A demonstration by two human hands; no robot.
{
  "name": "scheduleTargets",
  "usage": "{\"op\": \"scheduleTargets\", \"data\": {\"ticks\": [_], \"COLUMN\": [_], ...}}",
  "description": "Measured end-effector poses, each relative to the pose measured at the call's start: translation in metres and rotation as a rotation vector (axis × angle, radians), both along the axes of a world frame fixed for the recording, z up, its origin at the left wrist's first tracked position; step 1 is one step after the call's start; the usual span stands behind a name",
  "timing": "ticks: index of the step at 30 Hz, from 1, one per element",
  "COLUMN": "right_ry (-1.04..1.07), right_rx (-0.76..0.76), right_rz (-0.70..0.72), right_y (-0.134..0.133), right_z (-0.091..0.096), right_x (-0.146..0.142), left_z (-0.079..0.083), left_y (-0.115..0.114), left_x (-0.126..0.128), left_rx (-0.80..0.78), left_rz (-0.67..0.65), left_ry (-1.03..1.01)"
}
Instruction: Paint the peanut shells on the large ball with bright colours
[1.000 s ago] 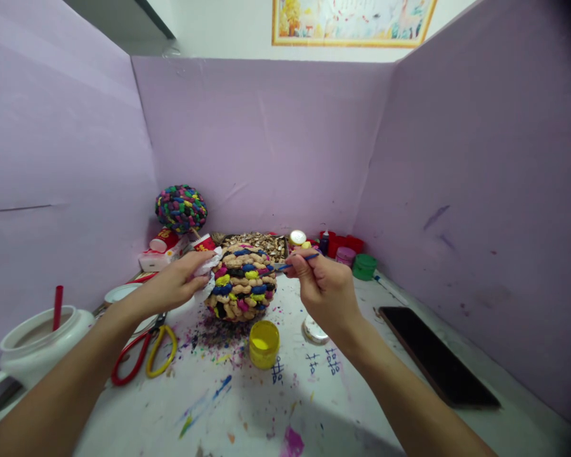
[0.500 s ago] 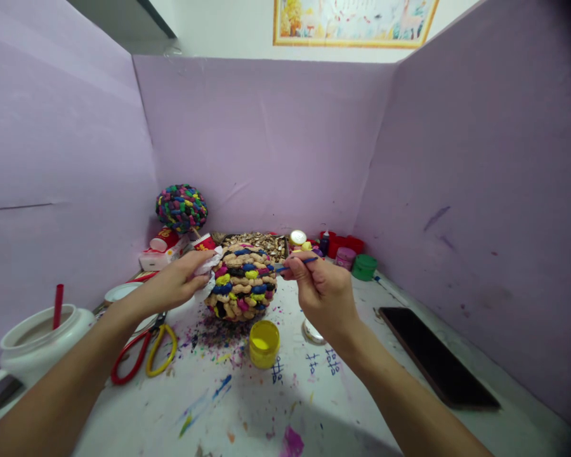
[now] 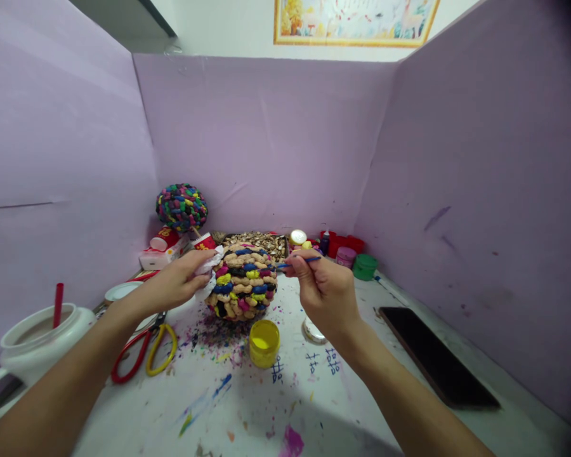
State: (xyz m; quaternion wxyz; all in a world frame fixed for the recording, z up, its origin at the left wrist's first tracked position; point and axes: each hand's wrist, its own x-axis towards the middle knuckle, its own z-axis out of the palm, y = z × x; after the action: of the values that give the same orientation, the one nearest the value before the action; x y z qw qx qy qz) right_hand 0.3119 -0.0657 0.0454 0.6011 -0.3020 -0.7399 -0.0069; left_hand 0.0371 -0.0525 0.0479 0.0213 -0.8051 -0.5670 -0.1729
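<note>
The left hand (image 3: 186,276) holds white tissue (image 3: 205,292) against a knobbly ball (image 3: 242,289) mid-table; the right hand (image 3: 327,289), raised beside it, pinches a blue brush (image 3: 313,258). Purple panels (image 3: 266,139) edge three sides, tabletop (image 3: 247,412) stretching between the forearms (image 3: 400,384).

Ball (image 3: 242,285): between my left hand (image 3: 185,276) and my right hand (image 3: 326,289). Jar (image 3: 264,347): before the ball. Scissors (image 3: 157,329): left of the jar. Pitcher (image 3: 42,349): left of the scissors. Phone (image 3: 438,355): right of my right hand. Second ball (image 3: 181,207): behind, to my left.
</note>
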Motion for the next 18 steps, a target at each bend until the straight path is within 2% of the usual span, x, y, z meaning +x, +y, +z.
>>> {"op": "scheduleTargets", "data": {"ticks": [10, 18], "right_ry": [-0.007, -0.003], "right_rx": [0.034, 0.024], "right_rz": [0.05, -0.006], "right_y": [-0.0043, -0.0013], "right_z": [-0.0016, 0.0009], "right_x": [-0.0029, -0.0005], "left_z": [-0.0002, -0.0026], "left_y": [0.0001, 0.0019], "left_x": [0.0001, -0.0022], "left_rx": [0.003, 0.018], "left_rz": [0.003, -0.007], "left_ry": [-0.005, -0.005]}}
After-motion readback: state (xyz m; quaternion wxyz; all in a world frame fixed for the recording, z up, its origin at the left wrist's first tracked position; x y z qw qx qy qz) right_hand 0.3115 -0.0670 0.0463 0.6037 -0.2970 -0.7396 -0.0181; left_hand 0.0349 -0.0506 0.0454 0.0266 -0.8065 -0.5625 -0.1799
